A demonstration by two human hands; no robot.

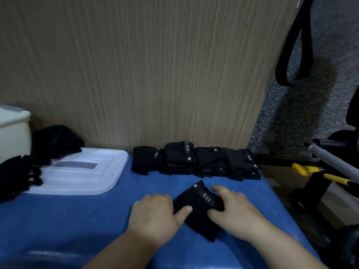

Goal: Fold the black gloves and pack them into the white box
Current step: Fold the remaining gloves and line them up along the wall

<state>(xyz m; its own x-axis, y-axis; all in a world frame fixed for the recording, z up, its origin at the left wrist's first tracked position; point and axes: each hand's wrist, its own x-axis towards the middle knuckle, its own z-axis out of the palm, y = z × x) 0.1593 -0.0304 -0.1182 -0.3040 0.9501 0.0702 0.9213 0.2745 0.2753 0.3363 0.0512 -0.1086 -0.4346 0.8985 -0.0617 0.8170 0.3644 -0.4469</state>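
A black glove (197,207) with a "5.11" strap lies folded on the blue table, between my hands. My left hand (155,214) holds its left edge, thumb on top. My right hand (233,208) grips its right side, thumb pressing the fabric and fingers curled over the far edge. A row of folded black gloves (196,160) sits against the wooden panel behind. Unfolded black gloves (19,173) lie heaped at the left. The white box (13,131) stands at the far left edge, its inside hidden.
The box's white lid (81,171) lies flat on the blue table (77,220) at left, with more black fabric (56,140) behind it. A wooden panel (136,74) walls the back. Off the table's right edge stand a black frame with yellow handles (310,169) and a grey bar (330,156).
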